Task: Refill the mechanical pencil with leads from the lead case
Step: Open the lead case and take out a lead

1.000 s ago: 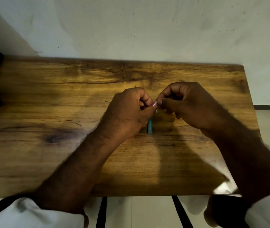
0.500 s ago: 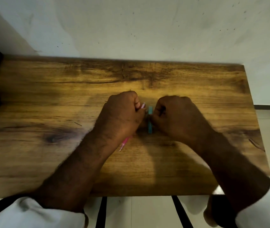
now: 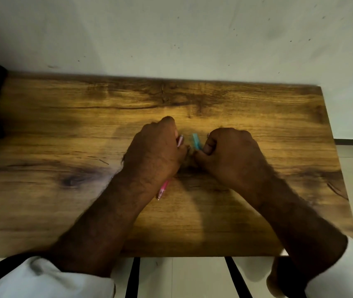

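A second ago both hands were up off the bench with their fingertips meeting, and the blue lead case lay flat on the wood under them; now both hands have come down low. The left hand (image 3: 156, 151) is curled tight round the pink mechanical pencil (image 3: 163, 189); its pointy tip sticks out under the wrist toward the person, and its top end peeks out by the knuckles. The right hand (image 3: 229, 153) has gone to the lead case (image 3: 196, 141) and pinches it between thumb and curled fingers; only the far end of the case shows, leaning a bit to the left, just beside the top of the pencil; I cannot tell if its lower end is off the bench (image 3: 63, 125) yet. The two hands sit close together near the middle of the bench.

I think this means the person is done with the pencil's top for now and is fetching leads; I cannot see any lead or cap, they are too small; next the case must be opened and tipped gently, since thin leads can snap or roll away.
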